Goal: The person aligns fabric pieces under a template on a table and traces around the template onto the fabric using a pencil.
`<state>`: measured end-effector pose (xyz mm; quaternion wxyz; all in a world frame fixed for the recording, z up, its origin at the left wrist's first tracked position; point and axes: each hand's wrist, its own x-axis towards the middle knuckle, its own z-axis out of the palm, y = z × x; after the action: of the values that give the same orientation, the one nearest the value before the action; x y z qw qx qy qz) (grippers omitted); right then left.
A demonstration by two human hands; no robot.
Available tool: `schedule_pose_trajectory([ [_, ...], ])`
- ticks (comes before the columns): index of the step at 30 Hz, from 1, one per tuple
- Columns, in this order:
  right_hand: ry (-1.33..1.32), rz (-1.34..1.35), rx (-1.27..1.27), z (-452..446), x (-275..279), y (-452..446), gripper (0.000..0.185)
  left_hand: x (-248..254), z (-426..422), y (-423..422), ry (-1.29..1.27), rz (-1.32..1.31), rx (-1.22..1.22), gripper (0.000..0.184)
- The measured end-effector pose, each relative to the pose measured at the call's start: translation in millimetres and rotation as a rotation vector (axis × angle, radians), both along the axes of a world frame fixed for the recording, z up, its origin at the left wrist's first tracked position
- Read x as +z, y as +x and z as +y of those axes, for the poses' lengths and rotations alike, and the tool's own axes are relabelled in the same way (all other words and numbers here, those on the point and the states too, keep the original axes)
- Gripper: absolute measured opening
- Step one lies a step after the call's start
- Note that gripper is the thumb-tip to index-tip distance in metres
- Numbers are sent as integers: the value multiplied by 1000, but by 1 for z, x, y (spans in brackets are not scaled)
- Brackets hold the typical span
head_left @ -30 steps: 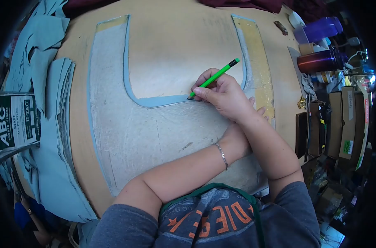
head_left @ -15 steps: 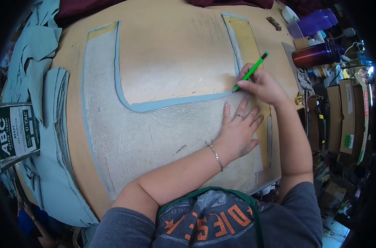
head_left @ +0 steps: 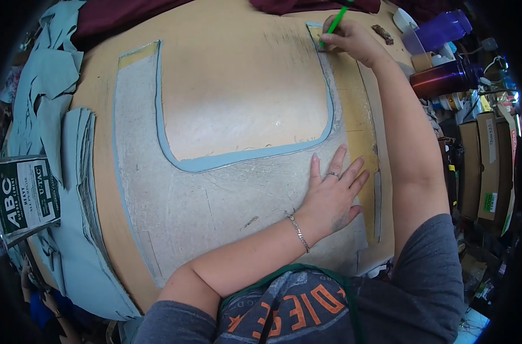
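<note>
My left hand (head_left: pixel 334 192) lies flat with fingers spread on a worn grey U-shaped template (head_left: pixel 238 200), right of its middle. Under the template, light blue material (head_left: pixel 249 157) shows as a strip along the inner curve and the outer left edge. My right hand (head_left: pixel 350 39) is closed round a green pencil (head_left: pixel 337 23) at the top of the template's right arm. The pencil's lower end points at the inner edge there. Yellowish tape (head_left: pixel 353 109) covers part of that right arm.
Stacked light blue sheets (head_left: pixel 86 229) and an ABC rubber cement can (head_left: pixel 27 198) are on the left. To the right stand a purple bottle (head_left: pixel 441 30), a dark red tumbler (head_left: pixel 444 79) and cardboard boxes (head_left: pixel 489 166). Dark red cloth (head_left: pixel 123 17) lies along the far edge.
My right hand with the pencil has moved away from me, from the inner lower right corner up along the right arm's inner edge. My left hand stays on the template.
</note>
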<state>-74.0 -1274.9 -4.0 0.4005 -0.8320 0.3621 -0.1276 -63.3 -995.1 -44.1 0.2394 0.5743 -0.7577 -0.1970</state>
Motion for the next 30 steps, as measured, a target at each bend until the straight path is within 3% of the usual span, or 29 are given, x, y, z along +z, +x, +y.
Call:
schedule_pose_trajectory([
  [1,-84,-73,-48,0,-4,0,14,0,0,0,-5,3,1,61],
  [4,25,-318,-235,77,3,12,16,-2,1,0,-8,19,-8,60],
  [6,339,-353,-78,129,-4,16,16,-3,2,0,41,32,-20,57],
  [9,507,-382,23,184,-16,29,15,-8,-3,-5,86,61,-30,52],
  [13,473,-331,39,207,-27,43,15,-36,-7,-21,-26,175,91,51],
  [18,308,-202,83,222,-20,47,16,-26,-4,-11,7,85,-9,51],
  [21,34,-138,121,214,-16,24,15,-42,-5,-24,50,779,16,54],
  [24,112,-86,-3,191,-12,-17,14,3,-6,3,266,-19,-113,60],
  [28,317,-122,-53,150,-8,-59,14,-3,2,-1,33,12,-2,62],
  [30,204,2,-14,124,-2,-65,13,-4,2,-1,8,1,0,61],
])
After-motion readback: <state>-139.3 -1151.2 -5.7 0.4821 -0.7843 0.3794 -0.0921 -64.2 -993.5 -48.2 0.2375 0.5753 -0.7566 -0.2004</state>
